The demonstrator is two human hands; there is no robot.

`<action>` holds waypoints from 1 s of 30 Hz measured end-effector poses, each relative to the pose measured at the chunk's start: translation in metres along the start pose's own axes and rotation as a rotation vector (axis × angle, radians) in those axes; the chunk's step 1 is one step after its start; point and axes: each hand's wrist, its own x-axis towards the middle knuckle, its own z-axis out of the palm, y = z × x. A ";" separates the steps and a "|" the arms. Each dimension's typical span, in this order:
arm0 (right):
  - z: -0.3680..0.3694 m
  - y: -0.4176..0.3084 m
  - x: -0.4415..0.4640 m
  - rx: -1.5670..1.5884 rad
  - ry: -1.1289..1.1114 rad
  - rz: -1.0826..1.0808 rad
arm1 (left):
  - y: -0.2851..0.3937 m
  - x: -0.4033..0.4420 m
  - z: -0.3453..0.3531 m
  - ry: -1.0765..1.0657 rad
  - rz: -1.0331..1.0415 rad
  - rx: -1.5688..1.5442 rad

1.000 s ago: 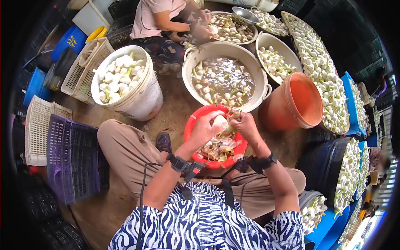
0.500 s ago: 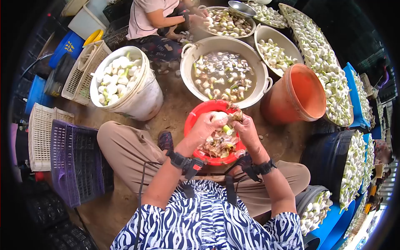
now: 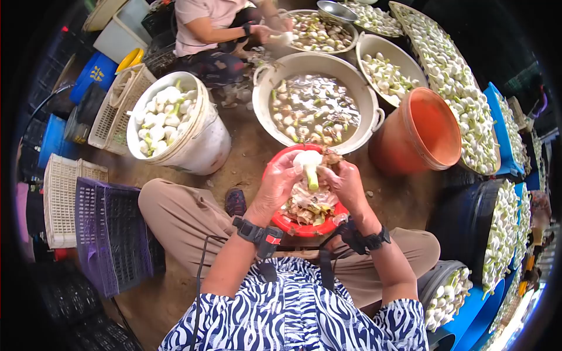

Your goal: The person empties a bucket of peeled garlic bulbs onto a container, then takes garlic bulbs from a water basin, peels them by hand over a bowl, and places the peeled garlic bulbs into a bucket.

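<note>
In my left hand (image 3: 280, 180) is a white garlic bulb (image 3: 308, 159), gripped at its side with the short green stem pointing down towards me. My right hand (image 3: 348, 182) is closed beside the stem, pinching brownish garlic skin (image 3: 332, 157) that hangs out past its fingers. Both hands are over a red basin (image 3: 291, 227). Loose papery peelings (image 3: 305, 206) fill the basin below them. Beyond it stands a wide pale tub (image 3: 261, 111) of water with several unpeeled bulbs floating in it.
At left stands a white bucket (image 3: 206, 140) full of peeled bulbs; at right, an orange bucket (image 3: 391, 137). Plastic crates (image 3: 111, 234) are by my left knee. Another person (image 3: 213, 29) works at a farther tub (image 3: 351, 47). Garlic-filled containers (image 3: 494, 240) line the right side.
The garlic bulb has turned upright and now shows white between my hands. My left fingers have shifted to its side, and my right hand has moved slightly away with the skin.
</note>
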 end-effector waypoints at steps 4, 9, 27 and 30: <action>0.007 0.018 0.001 0.066 0.090 -0.004 | -0.006 -0.002 -0.008 0.032 0.030 0.306; 0.003 0.010 0.003 -0.146 0.123 -0.053 | -0.006 -0.007 0.000 -0.030 0.063 0.327; 0.005 -0.001 -0.003 0.273 -0.027 0.091 | -0.005 0.000 0.004 0.078 0.010 0.039; 0.005 0.012 0.002 0.550 -0.066 0.147 | 0.001 -0.003 0.015 0.027 -0.090 0.180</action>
